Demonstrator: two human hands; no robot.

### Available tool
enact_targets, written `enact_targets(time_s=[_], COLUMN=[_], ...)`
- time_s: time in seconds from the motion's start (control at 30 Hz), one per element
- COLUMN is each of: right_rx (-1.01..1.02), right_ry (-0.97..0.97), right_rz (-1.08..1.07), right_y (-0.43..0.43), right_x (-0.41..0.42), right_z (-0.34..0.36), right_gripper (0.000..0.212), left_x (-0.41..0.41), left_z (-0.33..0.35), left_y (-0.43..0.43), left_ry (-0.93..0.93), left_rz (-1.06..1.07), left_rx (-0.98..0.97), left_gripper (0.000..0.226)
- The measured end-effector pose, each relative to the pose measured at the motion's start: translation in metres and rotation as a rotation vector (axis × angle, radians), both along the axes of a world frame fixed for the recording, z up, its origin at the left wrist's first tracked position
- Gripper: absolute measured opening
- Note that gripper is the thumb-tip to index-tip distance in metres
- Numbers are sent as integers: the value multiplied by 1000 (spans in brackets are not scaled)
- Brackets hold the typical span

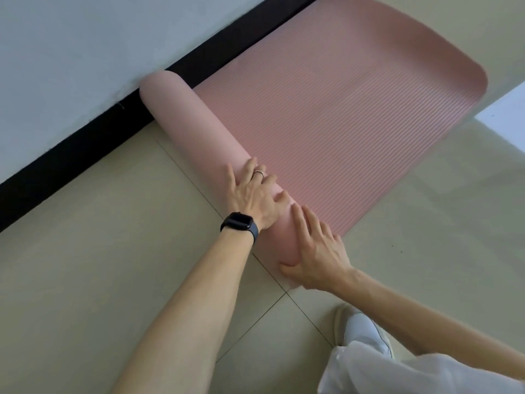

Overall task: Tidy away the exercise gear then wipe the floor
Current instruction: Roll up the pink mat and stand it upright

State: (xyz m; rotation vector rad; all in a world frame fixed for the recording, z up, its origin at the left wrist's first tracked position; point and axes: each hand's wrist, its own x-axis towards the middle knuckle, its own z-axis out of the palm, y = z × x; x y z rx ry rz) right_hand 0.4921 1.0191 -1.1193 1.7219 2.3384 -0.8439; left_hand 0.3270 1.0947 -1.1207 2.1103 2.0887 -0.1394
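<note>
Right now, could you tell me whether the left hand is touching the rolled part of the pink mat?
Touching. The head view shows the left hand pressed flat on the mat roll, fingers spread over its top.

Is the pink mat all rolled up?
Only partly. The roll sits under the left hand and right hand; the rest of the pink mat lies flat on the floor.

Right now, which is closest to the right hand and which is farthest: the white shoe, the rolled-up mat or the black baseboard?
1. The rolled-up mat, touching, right under the right hand.
2. The white shoe, just behind it, bottom right.
3. The black baseboard, along the wall, far left.
</note>
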Motion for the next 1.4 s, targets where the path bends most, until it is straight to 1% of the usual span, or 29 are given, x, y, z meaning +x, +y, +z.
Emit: enact_targets(time_s=[0.03, 0.1, 0.13, 0.2, 0.27, 0.33, 0.43, 0.47, 0.5, 0.57, 0.6, 0.67, 0.7, 0.77, 0.8, 0.83, 0.87, 0.93, 0.97, 1.0, 1.07, 1.1, 1.13, 1.2, 1.23, 1.27, 1.3, 1.37, 1.4], right_rx=[-65, -239, -304, -377, -381, -282, 129, 232, 271, 222, 208, 185, 173, 46, -40, -127, -201, -267, -245, -152, 197, 312, 327, 216, 197, 196, 193, 200, 172], right_ry=[45, 165, 210, 227, 204, 197, 179, 132, 55, -127, -176, -182, -170, -96, -57, -50, -58, -89, -94, -100, -95, -89, -90, -176, -223, -245, -240, -186, -140], right_rz=[-4, -90, -146, -186, -183, -227, -308, -291, -254, -182, -165, -159, -156, -171, -200, -220, -234, -254, -273, -297, -335, -336, -330, -317, -315, -318, -329, -331, -333], right_y=[14, 47, 62, 86, 100, 99, 67, 57, 51, 50, 57, 82, 95, 127, 145, 165, 186, 221, 229, 230, 211, 198, 189, 189, 198, 209, 219, 236, 246], right_x=[12, 38, 51, 68, 76, 74, 59, 52, 46, 43, 47, 64, 75, 103, 119, 136, 149, 171, 175, 174, 156, 144, 133, 127, 134, 143, 155, 177, 191], right_z=[0, 3, 5, 6, 6, 10, 17, 17, 14, 1, -3, -2, 1, 14, 19, 23, 27, 34, 36, 36, 32, 28, 21, 1, -8, -15, -16, -9, -4], right_gripper=[123, 116, 110, 99, 97, 95, 76, 75, 82, 111, 120, 119, 115, 110, 108, 106, 104, 106, 106, 100, 79, 76, 83, 120, 133, 138, 136, 126, 122], left_x=[4, 4, -1, -17, -29, -26, 9, 24, 39, 65, 77, 95, 100, 101, 98, 91, 81, 70, 72, 81, 110, 127, 144, 171, 182, 190, 198, 201, 198], left_z=[0, 1, -1, -9, -18, -23, -17, -13, -10, -5, -2, 2, 3, 8, 8, 7, 3, -4, -8, -11, -11, -9, -8, -7, -7, -8, -8, -3, 0], left_y=[6, 12, 12, 6, 4, 14, 50, 64, 79, 104, 116, 134, 140, 149, 150, 150, 149, 152, 159, 171, 202, 218, 233, 257, 267, 275, 282, 295, 302], left_ry=[-60, -256, -297, -227, -115, -48, -29, -22, -3, 36, 41, -24, -107, -318, -374, -380, -336, -153, -76, -37, -30, -24, -11, -20, -55, -105, -177, -370, -427], left_rz=[2, -15, -44, -129, -206, -222, -180, -168, -158, -144, -134, -109, -109, -146, -178, -206, -240, -310, -329, -335, -315, -307, -301, -262, -234, -217, -229, -282, -293], left_rx=[35, 200, 280, 300, 209, 131, 67, 41, 16, -34, -53, -25, 35, 241, 338, 377, 349, 176, 98, 48, -7, -15, -19, -27, -21, -1, 34, 153, 243], left_gripper=[54, 51, 53, 59, 66, 67, 66, 65, 64, 61, 61, 57, 54, 49, 50, 52, 56, 64, 66, 67, 65, 65, 63, 63, 64, 64, 62, 52, 49])
